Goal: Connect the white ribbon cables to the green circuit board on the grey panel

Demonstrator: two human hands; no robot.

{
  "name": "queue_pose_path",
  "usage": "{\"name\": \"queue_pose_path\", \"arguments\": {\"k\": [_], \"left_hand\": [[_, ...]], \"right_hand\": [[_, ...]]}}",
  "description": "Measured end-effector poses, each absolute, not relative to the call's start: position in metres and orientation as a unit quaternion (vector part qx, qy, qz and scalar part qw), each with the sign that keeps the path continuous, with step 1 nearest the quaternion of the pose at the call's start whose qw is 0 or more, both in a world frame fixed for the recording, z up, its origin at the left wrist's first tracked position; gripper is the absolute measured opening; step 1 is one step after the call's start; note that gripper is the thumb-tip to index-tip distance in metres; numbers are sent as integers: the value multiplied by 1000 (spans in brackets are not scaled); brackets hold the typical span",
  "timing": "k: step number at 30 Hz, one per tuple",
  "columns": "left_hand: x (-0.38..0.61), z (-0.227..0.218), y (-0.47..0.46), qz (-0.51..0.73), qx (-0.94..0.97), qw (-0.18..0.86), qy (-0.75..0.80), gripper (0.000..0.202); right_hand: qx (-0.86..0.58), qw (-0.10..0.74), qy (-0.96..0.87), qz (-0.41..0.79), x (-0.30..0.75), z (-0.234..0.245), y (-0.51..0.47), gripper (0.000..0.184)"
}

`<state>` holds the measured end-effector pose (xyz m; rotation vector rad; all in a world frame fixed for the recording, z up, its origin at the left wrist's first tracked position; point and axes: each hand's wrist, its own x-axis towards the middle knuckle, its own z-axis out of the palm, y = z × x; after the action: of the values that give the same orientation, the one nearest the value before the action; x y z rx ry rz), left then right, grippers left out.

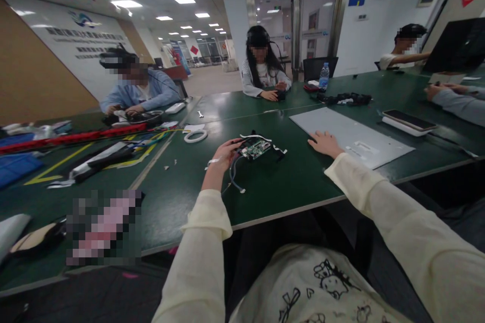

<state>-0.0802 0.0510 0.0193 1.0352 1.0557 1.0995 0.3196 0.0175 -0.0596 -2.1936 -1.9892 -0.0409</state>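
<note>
My left hand (226, 154) is closed on the left end of a small green circuit board (256, 148) with black and white cables hanging from it, held just above the dark green table (280, 186). My right hand (324, 143) lies flat with fingers spread on the near corner of a large grey flat panel (352, 136), to the right of the board. Both arms wear cream sleeves.
A white tape ring (195, 136) lies behind the board. Red bars and loose cables (76, 137) cover the left table. A phone on a white box (408, 121) sits right. A water bottle (323, 76) stands far back. Three people sit across; another's arm rests at far right.
</note>
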Motion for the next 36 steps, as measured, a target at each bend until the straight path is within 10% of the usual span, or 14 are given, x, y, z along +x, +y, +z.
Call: {"name": "queue_pose_path", "arguments": {"k": [25, 36], "left_hand": [[-101, 24, 32, 464, 450, 607, 463, 35], [-105, 20, 29, 450, 438, 625, 463, 39]], "right_hand": [[-390, 249, -858, 222, 221, -16, 12, 34], [-552, 377, -740, 76, 222, -10, 21, 52]]}}
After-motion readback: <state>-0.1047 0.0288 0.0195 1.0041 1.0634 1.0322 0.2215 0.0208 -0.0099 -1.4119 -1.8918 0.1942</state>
